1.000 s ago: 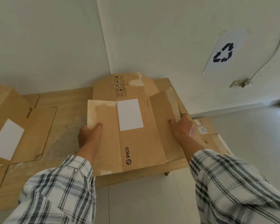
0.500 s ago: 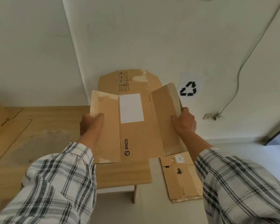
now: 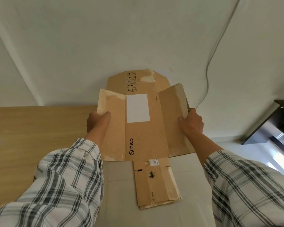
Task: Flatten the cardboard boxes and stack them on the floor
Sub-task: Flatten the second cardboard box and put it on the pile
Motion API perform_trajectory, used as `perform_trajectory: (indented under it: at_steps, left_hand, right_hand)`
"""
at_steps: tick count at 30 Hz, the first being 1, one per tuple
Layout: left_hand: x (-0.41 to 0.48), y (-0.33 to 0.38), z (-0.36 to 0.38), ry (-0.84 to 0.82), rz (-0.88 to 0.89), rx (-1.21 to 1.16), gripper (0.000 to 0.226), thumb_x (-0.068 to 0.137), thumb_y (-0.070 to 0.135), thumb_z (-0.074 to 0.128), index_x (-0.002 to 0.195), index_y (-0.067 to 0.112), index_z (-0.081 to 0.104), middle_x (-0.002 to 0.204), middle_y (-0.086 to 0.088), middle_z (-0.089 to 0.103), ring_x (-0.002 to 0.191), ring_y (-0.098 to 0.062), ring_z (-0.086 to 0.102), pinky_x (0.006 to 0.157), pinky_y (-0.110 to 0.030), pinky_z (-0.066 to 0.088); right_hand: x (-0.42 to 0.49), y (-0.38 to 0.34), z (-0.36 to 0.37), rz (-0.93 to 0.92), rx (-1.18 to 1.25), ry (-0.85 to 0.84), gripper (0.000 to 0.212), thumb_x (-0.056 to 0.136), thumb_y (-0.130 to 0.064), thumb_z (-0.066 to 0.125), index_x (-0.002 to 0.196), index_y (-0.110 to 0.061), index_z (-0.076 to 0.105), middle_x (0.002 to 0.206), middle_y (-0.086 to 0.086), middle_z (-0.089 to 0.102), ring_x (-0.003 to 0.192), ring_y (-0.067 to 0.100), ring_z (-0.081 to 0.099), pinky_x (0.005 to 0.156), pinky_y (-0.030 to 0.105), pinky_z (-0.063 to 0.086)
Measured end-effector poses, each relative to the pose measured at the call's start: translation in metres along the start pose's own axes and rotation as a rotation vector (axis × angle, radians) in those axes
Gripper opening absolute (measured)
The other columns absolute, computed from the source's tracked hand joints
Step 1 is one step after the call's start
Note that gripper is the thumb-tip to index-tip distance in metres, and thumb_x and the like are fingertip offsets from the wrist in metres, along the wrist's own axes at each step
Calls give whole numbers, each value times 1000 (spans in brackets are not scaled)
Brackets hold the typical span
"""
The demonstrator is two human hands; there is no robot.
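Over pale floor (image 3: 118, 194), left hand (image 3: 97, 122) and right hand (image 3: 191, 123) pinch a flattened brown cardboard box (image 3: 144, 128); light wooden table (image 3: 31, 128) at nine o'clock.

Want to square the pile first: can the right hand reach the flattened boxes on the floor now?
Probably not yet. The right hand grips the right flap of the flattened PICO box, which hangs over the far end of the floor stack. Its near part lies uncovered.
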State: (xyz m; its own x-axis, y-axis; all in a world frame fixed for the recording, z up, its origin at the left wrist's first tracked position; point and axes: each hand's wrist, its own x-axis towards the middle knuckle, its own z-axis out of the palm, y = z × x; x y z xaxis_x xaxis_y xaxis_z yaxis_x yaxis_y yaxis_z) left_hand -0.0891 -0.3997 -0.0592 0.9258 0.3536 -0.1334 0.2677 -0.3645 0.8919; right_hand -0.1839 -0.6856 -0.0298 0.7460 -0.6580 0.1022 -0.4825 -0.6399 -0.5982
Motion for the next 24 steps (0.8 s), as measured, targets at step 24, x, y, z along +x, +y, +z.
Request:
perform_trajectory:
  at_steps: [24]
  left_hand:
    - [21, -403, 462, -6, -198, 169, 24, 76, 33, 59, 93, 17, 66, 81, -2, 68, 68, -24, 64, 64, -33, 53]
  right_hand:
    - [151, 472, 381, 113, -68, -197, 36, 91, -21, 58, 124, -9, 48, 112, 15, 65, 81, 25, 54, 69, 34, 44]
